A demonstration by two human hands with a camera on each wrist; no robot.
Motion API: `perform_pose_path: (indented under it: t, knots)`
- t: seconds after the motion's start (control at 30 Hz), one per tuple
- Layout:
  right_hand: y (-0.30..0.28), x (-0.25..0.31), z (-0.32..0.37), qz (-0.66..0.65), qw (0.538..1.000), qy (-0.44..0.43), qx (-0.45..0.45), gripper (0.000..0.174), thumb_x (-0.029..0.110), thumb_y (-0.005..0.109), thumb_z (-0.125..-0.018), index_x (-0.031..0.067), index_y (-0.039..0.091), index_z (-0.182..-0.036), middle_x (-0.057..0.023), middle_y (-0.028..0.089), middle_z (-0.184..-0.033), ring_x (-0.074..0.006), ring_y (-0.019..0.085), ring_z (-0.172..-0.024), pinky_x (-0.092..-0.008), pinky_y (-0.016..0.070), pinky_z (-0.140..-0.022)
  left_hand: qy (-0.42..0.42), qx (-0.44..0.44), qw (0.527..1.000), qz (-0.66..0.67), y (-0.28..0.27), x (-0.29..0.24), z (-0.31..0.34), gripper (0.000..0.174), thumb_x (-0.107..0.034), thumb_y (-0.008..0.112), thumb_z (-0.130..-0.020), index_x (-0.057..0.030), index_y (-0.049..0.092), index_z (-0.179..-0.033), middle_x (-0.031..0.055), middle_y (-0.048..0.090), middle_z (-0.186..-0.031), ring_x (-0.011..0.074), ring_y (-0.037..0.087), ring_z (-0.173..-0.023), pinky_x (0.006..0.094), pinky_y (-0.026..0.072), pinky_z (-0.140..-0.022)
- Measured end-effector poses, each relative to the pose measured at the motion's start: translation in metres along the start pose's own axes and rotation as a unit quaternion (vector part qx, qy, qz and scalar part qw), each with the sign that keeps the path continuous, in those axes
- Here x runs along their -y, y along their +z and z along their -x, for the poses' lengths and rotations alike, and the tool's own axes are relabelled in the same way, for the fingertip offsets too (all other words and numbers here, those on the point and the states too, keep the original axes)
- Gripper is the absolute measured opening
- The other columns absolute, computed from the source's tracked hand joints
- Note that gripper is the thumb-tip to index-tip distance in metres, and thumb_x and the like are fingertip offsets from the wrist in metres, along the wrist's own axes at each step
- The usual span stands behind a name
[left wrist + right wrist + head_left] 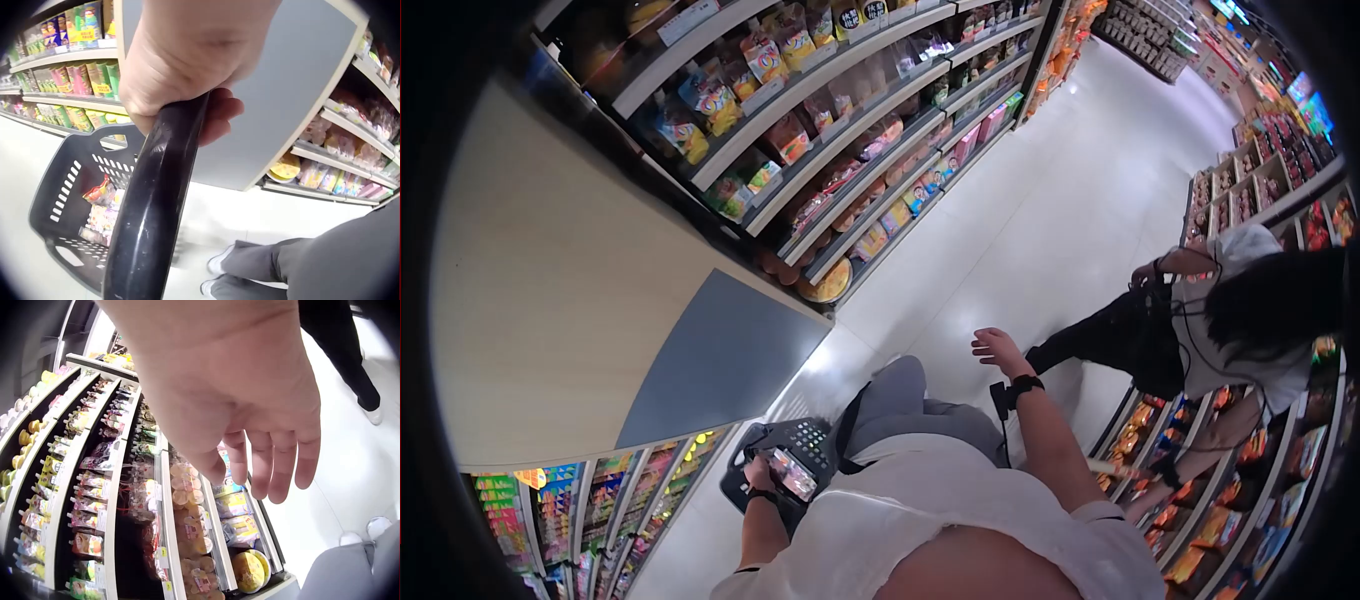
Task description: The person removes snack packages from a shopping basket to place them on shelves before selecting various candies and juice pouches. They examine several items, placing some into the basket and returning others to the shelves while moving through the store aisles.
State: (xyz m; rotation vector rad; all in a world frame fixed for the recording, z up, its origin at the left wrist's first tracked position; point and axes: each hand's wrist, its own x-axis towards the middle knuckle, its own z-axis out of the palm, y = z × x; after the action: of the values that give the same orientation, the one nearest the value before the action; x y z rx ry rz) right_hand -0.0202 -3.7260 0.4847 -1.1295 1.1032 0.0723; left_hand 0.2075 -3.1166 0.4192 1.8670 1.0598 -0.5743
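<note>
My left hand [757, 472] grips the black handle [153, 200] of a dark grey shopping basket [53, 178], fingers curled round the bar in the left wrist view. Inside the basket lie a red snack packet [99, 192] and some white-and-pink packages [102, 219]. My right hand [998, 348] hangs out in front of my body, holding nothing. In the right wrist view its fingers [284, 465] are loosely bent, with the shelves of packaged snacks [87, 506] behind them.
Tall shelves [830, 120] of pouches and bags line the far side. A beige and grey end panel [720, 360] stands at left, beside more snack shelves [570, 510]. To my right, another person [1240, 320] in a light top and dark trousers stands by product racks [1220, 520].
</note>
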Motion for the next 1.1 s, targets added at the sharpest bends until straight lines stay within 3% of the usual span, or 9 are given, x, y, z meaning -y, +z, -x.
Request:
perform_pose_path:
  t: [0.17,0.37,0.43,0.57,0.63,0.7,0.77,0.8,1.1]
  knots:
    - [-0.030,0.072,-0.046,-0.006,0.999,-0.005,0.036,0.035,0.037,0.062,-0.093,0.0090,0.060,-0.115,-0.0093,0.066,-0.109,-0.0209,0.065,-0.098,-0.0372,0.0512,-0.083,-0.001,0.022,0.996,-0.089,0.076,-0.007,0.073,0.033,-0.029,0.070,-0.084,0.0011,0.062,-0.073,0.0066,0.051,-0.052,0.0218,0.052,-0.039,0.0368,0.0383,-0.037]
    - [-0.094,0.171,-0.133,0.025,0.998,-0.007,0.060,0.036,0.035,0.061,-0.093,0.0095,0.059,-0.119,-0.0094,0.066,-0.111,-0.0213,0.065,-0.099,-0.0366,0.0517,-0.083,0.138,-0.031,0.973,-0.185,0.163,-0.009,0.113,0.036,-0.028,0.074,-0.079,0.0072,0.066,-0.079,0.0126,0.065,-0.065,0.0228,0.064,-0.051,0.0390,0.0457,-0.044]
    - [-0.129,0.204,-0.167,0.052,0.997,-0.002,0.062,0.040,0.034,0.062,-0.093,0.0085,0.056,-0.123,-0.0106,0.065,-0.114,-0.0225,0.065,-0.103,-0.0369,0.0525,-0.084,0.168,-0.029,0.970,-0.173,0.193,-0.022,0.127,0.038,-0.030,0.075,-0.077,0.0070,0.069,-0.087,0.0166,0.070,-0.074,0.0243,0.070,-0.068,0.0388,0.0530,-0.062]
    - [-0.194,0.283,-0.212,0.153,0.987,0.013,0.047,0.041,0.037,0.061,-0.094,0.0089,0.056,-0.123,-0.0112,0.065,-0.115,-0.0247,0.065,-0.105,-0.0384,0.0523,-0.087,0.174,-0.022,0.963,-0.202,0.260,-0.082,0.182,0.039,-0.034,0.074,-0.078,-0.0011,0.072,-0.099,0.0182,0.073,-0.088,0.0306,0.072,-0.085,0.0403,0.0534,-0.075]
    - [-0.231,0.312,-0.243,0.120,0.992,-0.020,0.044,0.041,0.036,0.060,-0.094,0.0082,0.056,-0.125,-0.0095,0.065,-0.111,-0.0239,0.065,-0.106,-0.0400,0.0518,-0.086,0.311,0.004,0.937,-0.161,0.297,-0.097,0.191,0.048,-0.045,0.072,-0.077,-0.0020,0.072,-0.100,0.0211,0.072,-0.089,0.0357,0.070,-0.090,0.0426,0.0533,-0.078]
    - [-0.259,0.327,-0.262,0.068,0.996,-0.049,0.034,0.039,0.033,0.058,-0.095,0.0078,0.055,-0.125,-0.0077,0.065,-0.108,-0.0222,0.064,-0.102,-0.0383,0.0512,-0.084,0.270,-0.031,0.926,-0.263,0.330,-0.080,0.158,0.051,-0.046,0.073,-0.075,-0.0004,0.072,-0.098,0.0216,0.072,-0.088,0.0360,0.070,-0.090,0.0440,0.0532,-0.078]
    - [-0.281,0.338,-0.271,0.043,0.998,-0.029,0.039,0.038,0.030,0.056,-0.096,0.0074,0.055,-0.126,-0.0065,0.065,-0.105,-0.0205,0.064,-0.097,-0.0368,0.0504,-0.082,0.179,-0.008,0.950,-0.256,0.356,-0.128,0.221,0.054,-0.047,0.074,-0.074,0.0006,0.071,-0.097,0.0218,0.071,-0.086,0.0365,0.070,-0.088,0.0439,0.0536,-0.076]
    - [-0.290,0.342,-0.276,0.046,0.998,-0.005,0.042,0.039,0.030,0.055,-0.096,0.0065,0.054,-0.127,-0.0067,0.065,-0.105,-0.0201,0.064,-0.095,-0.0366,0.0507,-0.081,0.252,-0.038,0.936,-0.243,0.369,-0.129,0.225,0.051,-0.045,0.075,-0.075,0.0005,0.072,-0.097,0.0210,0.071,-0.086,0.0352,0.071,-0.085,0.0422,0.0543,-0.074]
    - [-0.387,0.379,-0.352,0.097,0.987,0.087,0.098,0.041,0.028,0.054,-0.096,0.0055,0.052,-0.130,-0.0081,0.065,-0.105,-0.0201,0.064,-0.091,-0.0352,0.0521,-0.077,0.240,-0.071,0.963,-0.097,0.485,-0.176,0.310,0.044,-0.038,0.072,-0.081,0.0029,0.067,-0.097,0.0234,0.070,-0.084,0.0353,0.071,-0.086,0.0429,0.0538,-0.071]
